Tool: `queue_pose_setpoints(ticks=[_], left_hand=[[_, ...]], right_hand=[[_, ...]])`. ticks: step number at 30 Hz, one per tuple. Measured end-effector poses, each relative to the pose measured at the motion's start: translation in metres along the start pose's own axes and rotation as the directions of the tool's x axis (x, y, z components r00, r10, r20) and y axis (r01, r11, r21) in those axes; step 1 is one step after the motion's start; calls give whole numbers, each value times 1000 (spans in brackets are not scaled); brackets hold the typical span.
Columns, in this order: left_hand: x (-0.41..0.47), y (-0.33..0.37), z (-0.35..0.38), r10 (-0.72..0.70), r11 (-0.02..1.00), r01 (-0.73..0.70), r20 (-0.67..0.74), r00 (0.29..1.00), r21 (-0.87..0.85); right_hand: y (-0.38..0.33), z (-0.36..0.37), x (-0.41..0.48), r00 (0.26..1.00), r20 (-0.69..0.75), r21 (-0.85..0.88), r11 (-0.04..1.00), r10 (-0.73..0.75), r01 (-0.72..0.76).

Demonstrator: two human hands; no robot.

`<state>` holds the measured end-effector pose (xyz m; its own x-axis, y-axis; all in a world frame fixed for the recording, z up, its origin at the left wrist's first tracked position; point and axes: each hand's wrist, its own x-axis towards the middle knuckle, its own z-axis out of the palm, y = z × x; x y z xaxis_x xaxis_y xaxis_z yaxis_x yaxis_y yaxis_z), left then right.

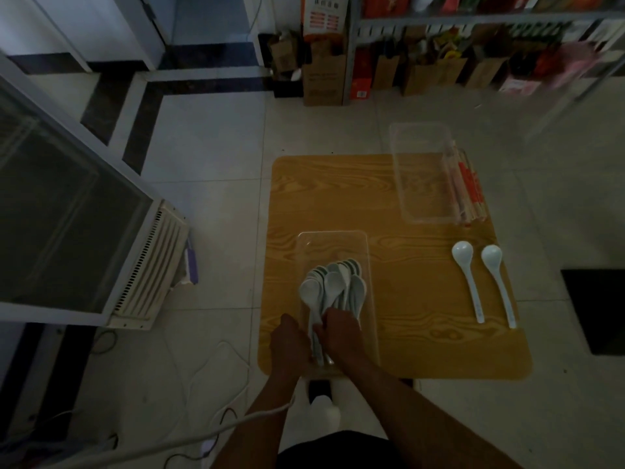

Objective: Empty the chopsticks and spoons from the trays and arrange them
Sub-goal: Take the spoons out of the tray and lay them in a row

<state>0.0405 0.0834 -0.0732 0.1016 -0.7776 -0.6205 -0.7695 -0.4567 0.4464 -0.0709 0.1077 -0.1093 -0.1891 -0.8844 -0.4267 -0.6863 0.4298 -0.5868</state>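
Left hand (291, 343): it is at the near left corner of the clear tray, fingers curled around the tray edge and the spoon handles; I cannot tell if it grips the handles or only the tray.
Spoons in tray (333, 286): pale white-green soup spoons with long handles, lying in a pile, bowls pointing away from both hands, handles running under the hands. They overlap too much for an exact count; about eight bowls are visible.
Near tray (367, 252): clear plastic, long, with rounded corners; both hands are at its near end.
Right hand (340, 328): just beside the left hand, closed on the handles of the spoons in the tray.
Far tray (421, 170): the second clear tray, well apart from the hands, far and to the right; it looks empty.
Loose spoons (468, 279): two, side by side on the worktop, to the right of the right hand, bowls away, handles toward the person.
Chopsticks (468, 189): a bundle in red and white paper sleeves, just beside the right wall of the far tray; number not clear.
Worktop (406, 316): yellow wood-grain board with rounded corners.
Room: dim, pale floor tiles, a glass-front cabinet (67, 214) far left of the hands, shelves (473, 18) with boxes behind.
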Motion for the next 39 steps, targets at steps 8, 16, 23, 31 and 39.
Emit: queue_pose_setpoints(ticks=[8, 16, 23, 31, 39], left_hand=[[0, 0, -1, 32, 999, -32, 12, 999, 21], [-2, -2, 0, 85, 995, -83, -22, 996, 48], [2, 3, -4, -26, 999, 25, 34, 999, 28], [2, 5, -2, -69, 998, 69, 43, 997, 5], [6, 6, 8, -137, 991, 137, 10, 991, -9]], right_hand=[[-5, -11, 5, 995, -26, 126, 988, 95, -91], [5, -88, 7, 979, -172, 335, 941, 112, -49], [83, -170, 4, 886, -318, 398, 896, 338, -199], [170, -190, 9, 822, -183, 413, 801, 540, -434], [198, -190, 39, 848, -82, 359, 810, 523, -464]])
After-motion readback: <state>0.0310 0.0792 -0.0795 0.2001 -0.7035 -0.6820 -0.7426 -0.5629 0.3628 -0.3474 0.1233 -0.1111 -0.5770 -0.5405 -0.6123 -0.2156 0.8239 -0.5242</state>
